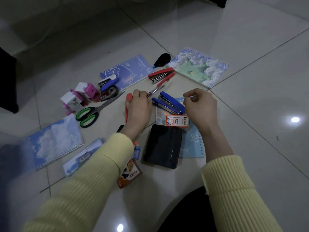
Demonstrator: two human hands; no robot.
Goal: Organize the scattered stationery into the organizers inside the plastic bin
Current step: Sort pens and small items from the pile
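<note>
Stationery lies scattered on a pale tiled floor; no plastic bin or organizer is in view. My left hand (pixel 138 109) is shut on red-handled scissors (pixel 129 97), whose blades (pixel 156 90) point up and right. My right hand (pixel 199 104) hovers over an opened blue stapler (pixel 168 104) with thumb and fingertips pinched together; I cannot make out anything between them. A red stapler (pixel 162 75), a small blue stapler (pixel 108 82) and green-handled scissors (pixel 88 115) lie further out.
Several blue spiral notebooks (pixel 199 67) ring the pile. A black flat case (pixel 163 146), an orange marker-ink box (pixel 177 121), an orange Eagle box (pixel 130 173), pink-and-white sharpeners (pixel 78 97) and a black correction tape (pixel 162 60) lie around. My knee shows at the bottom.
</note>
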